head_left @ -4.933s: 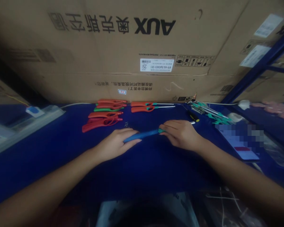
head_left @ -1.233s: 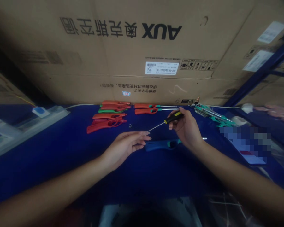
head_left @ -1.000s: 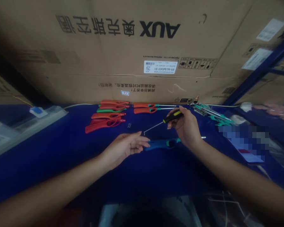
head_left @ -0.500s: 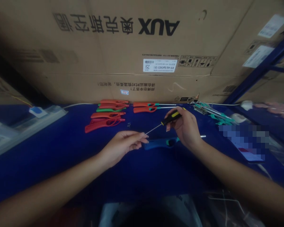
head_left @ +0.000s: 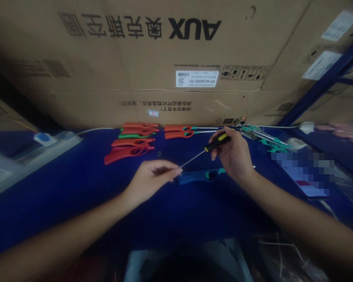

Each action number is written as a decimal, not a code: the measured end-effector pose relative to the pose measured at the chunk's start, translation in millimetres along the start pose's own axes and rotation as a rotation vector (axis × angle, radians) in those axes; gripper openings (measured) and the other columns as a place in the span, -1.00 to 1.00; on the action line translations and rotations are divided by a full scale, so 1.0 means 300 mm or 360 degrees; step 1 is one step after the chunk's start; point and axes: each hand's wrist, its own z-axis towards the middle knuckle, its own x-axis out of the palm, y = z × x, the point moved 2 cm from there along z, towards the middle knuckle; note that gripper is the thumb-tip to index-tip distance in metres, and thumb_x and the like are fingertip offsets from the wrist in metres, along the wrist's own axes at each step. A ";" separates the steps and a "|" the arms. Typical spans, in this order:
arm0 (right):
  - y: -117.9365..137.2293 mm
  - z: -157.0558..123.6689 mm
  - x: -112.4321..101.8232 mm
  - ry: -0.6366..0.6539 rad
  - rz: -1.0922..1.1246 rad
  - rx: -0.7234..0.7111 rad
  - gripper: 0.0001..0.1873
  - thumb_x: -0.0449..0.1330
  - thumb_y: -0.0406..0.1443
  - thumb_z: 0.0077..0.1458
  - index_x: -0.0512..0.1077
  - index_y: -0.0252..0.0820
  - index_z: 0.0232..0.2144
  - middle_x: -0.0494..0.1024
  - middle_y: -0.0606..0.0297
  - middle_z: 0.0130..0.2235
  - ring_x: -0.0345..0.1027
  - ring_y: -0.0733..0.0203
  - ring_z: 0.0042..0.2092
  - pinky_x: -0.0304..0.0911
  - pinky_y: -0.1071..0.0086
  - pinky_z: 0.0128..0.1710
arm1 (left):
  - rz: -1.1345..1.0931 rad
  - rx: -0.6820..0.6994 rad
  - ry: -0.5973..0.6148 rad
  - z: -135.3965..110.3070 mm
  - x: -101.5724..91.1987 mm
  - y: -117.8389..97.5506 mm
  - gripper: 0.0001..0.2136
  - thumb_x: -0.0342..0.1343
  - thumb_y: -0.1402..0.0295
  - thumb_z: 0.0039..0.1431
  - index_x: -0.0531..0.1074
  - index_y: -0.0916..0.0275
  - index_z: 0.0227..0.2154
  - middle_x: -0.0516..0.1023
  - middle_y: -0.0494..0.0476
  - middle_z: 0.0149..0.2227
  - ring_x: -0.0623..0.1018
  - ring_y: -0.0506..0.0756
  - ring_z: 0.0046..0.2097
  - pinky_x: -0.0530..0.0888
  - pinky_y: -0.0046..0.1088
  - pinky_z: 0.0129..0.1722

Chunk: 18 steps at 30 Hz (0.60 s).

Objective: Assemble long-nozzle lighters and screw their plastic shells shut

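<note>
My right hand grips the black and yellow handle of a small screwdriver, its thin shaft slanting down to the left. My left hand is pinched at the shaft's tip; whatever sits between its fingertips is too small to make out. A blue long-nozzle lighter with a green trigger lies flat on the blue table, just below the shaft and partly under my right hand.
Several red and green lighter shells lie at the back centre-left, two orange lighters beside them. Green parts with metal rods sit at the back right. A big cardboard box stands behind. A power strip lies left.
Earlier both hands held the blue lighter; it now lies on the table. My right hand has picked up the screwdriver, and my left fingers have closed at its tip.
</note>
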 end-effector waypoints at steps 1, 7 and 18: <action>-0.001 -0.003 0.001 0.0007 -0.0008 0.0007 -0.65 0.21 -0.06 0.16 0.42 -0.21 -0.48 0.50 0.31 -0.46 0.31 0.37 -0.63 0.24 0.46 -0.68 | 0.0036 0.0033 0.0008 -0.002 0.001 -0.002 -0.89 0.38 0.33 0.04 0.66 0.24 -0.38 0.64 0.04 -0.48 0.53 -0.03 -0.45 0.47 -0.57 -0.38; 0.000 -0.006 0.000 -0.0002 -0.0030 0.0010 -0.66 0.19 -0.07 0.16 0.44 -0.21 -0.49 0.49 0.31 -0.47 0.29 0.38 -0.64 0.21 0.46 -0.70 | 0.0169 0.0178 0.0023 -0.009 0.006 -0.009 -0.92 0.34 0.35 0.10 0.65 0.25 -0.38 0.64 0.06 -0.44 0.52 -0.04 -0.46 0.47 -0.57 -0.39; 0.002 -0.011 0.004 0.0027 -0.0060 0.0024 -0.65 0.20 -0.06 0.17 0.46 -0.20 -0.49 0.50 0.30 -0.47 0.29 0.38 -0.62 0.22 0.46 -0.70 | 0.0259 0.0208 0.0014 -0.008 0.010 -0.015 -0.89 0.34 0.31 0.11 0.65 0.24 -0.39 0.66 0.09 -0.38 0.56 0.02 -0.39 0.50 -0.50 -0.34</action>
